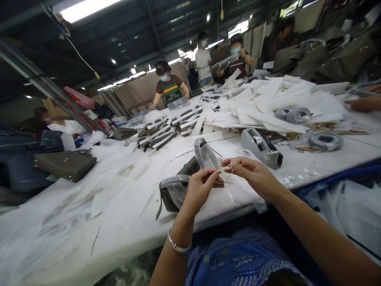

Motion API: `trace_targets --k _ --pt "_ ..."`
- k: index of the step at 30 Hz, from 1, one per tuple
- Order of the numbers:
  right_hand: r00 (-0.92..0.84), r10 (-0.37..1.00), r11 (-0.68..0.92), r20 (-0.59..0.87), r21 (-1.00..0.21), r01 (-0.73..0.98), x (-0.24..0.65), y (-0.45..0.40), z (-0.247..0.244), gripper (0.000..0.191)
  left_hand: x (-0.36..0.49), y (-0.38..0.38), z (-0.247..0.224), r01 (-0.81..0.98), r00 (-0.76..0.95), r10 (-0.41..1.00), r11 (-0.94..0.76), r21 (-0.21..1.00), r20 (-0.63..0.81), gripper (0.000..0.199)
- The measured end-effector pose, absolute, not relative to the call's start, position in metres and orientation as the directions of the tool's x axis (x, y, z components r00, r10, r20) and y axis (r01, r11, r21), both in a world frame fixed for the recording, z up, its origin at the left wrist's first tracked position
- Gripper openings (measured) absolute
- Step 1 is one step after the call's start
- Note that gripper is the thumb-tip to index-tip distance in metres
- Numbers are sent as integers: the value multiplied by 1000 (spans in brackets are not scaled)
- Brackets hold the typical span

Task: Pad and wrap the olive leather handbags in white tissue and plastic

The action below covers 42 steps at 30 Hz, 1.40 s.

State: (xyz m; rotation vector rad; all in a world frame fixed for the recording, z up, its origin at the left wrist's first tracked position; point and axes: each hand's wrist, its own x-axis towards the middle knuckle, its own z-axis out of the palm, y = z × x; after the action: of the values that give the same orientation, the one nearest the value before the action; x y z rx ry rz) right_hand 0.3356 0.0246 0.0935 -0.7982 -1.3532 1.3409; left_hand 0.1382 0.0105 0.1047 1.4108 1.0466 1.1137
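Note:
Just above the table's front edge, my left hand (200, 190) pinches a thin white string (225, 168) between thumb and fingertips. Facing it, my right hand (253, 173) has its fingers closed on the same string. A small brown tag (219, 184) hangs beside my left fingers; whether the string runs through it I cannot tell. Under and behind my left hand lies a dark olive bag (168, 200), partly hidden by that hand. Translucent wrapping (203, 154) covers its looped strap or handle.
A grey tape dispenser (258, 147) stands beyond my right hand. Behind it spreads a heap of white sheets (262, 103), with wrapped straps (162, 133) stacked to its left. Another olive bag (65, 165) lies far left. A person (171, 87) works across the table (125, 222).

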Motion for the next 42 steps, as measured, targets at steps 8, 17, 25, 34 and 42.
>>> trace_targets --k 8,17,25,34,42 --pt "52 947 320 317 -945 -64 312 7 94 31 143 -8 97 61 111 977 -188 980 180 29" --pt "62 968 250 242 -932 -262 315 1 98 33 155 -34 74 26 366 927 -90 996 74 56" --pt "-189 977 24 95 -938 -345 326 -11 116 30 158 -27 62 212 183 942 -316 925 280 60" --pt "-312 948 -180 -62 -913 -366 337 -20 127 28 169 -30 63 -147 461 862 -162 976 212 56" --pt "-283 958 -143 -45 -931 -337 337 -20 125 29 169 -23 56 -16 285 949 -134 991 133 34"
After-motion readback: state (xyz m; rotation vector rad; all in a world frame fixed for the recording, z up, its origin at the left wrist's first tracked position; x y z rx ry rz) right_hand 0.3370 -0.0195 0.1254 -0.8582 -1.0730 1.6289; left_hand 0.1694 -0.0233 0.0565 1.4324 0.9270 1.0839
